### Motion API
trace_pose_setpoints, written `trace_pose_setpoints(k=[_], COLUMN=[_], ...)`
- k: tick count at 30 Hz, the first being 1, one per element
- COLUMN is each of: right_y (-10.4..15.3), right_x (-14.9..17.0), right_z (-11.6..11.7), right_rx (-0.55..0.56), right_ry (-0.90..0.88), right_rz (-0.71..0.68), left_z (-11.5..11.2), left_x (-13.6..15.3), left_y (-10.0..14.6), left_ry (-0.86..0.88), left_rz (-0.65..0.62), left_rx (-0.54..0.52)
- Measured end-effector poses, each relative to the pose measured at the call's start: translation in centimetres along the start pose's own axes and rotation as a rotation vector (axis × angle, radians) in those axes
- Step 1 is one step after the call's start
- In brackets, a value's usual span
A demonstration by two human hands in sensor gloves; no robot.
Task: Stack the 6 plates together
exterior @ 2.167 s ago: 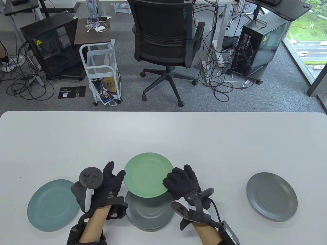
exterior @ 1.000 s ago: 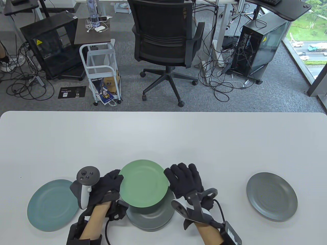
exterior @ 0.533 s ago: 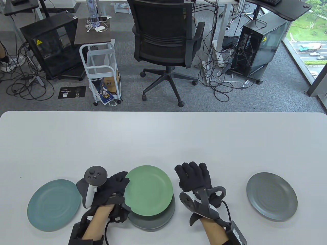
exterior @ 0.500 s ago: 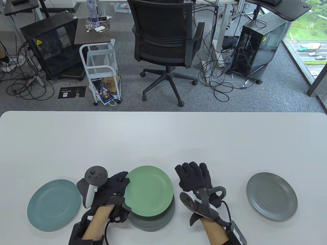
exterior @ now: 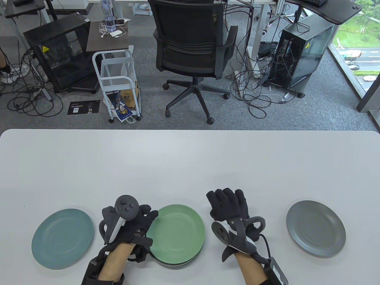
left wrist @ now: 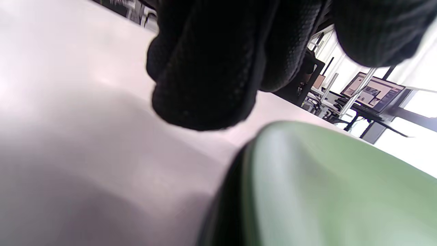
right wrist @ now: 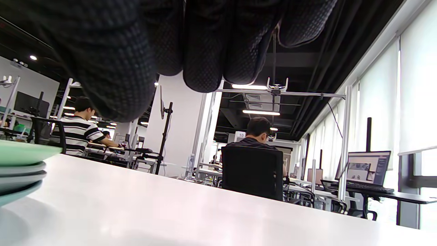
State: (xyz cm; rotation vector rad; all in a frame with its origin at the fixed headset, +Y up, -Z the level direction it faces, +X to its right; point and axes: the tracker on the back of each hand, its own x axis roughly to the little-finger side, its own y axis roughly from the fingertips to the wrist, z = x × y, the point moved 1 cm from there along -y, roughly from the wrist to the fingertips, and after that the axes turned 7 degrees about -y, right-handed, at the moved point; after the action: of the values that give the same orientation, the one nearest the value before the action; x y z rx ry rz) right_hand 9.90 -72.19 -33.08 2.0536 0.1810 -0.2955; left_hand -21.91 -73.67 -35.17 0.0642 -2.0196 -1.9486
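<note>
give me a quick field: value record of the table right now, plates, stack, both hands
stack: green plate on top of a pile at front centre; the right wrist view shows four rims in all
loose plates: teal plate at the left, grey plate at the right, each lying flat and alone
left hand: at the green plate's left rim, contact unclear
right hand: right of the stack, apart from it, holds nothing
table: white
left to stack: teal plate, grey plate
</note>
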Motion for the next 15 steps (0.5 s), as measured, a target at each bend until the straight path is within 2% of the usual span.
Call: trace_pose_setpoints(k=[6,9,12,15], right_y=[-0.4,-0.2,0.5,1.4], right_x=[3.3,6.5,9.8,12.6], right_z=[-0.1,0.0,0.1,0.3], right_rx=[-0.095,-0.209,-0.271,-0.352], right_ry=[0.038,0.096,0.159,0.129], right_rz=[0.219,0.405,0.568,0.727], left_z=[0.9,1.0,1.0,1.0], left_x=[-0.7,-1.2,-1.7,-2.0], left_y=[0.8,1.2,1.7,2.1], left_ry=[-0.132,-0.243,-0.326,-0.347], left_rz=[0.053,0.083,0.114,0.104], left_rx=[-0.114,-0.185,-0.246,-0.276])
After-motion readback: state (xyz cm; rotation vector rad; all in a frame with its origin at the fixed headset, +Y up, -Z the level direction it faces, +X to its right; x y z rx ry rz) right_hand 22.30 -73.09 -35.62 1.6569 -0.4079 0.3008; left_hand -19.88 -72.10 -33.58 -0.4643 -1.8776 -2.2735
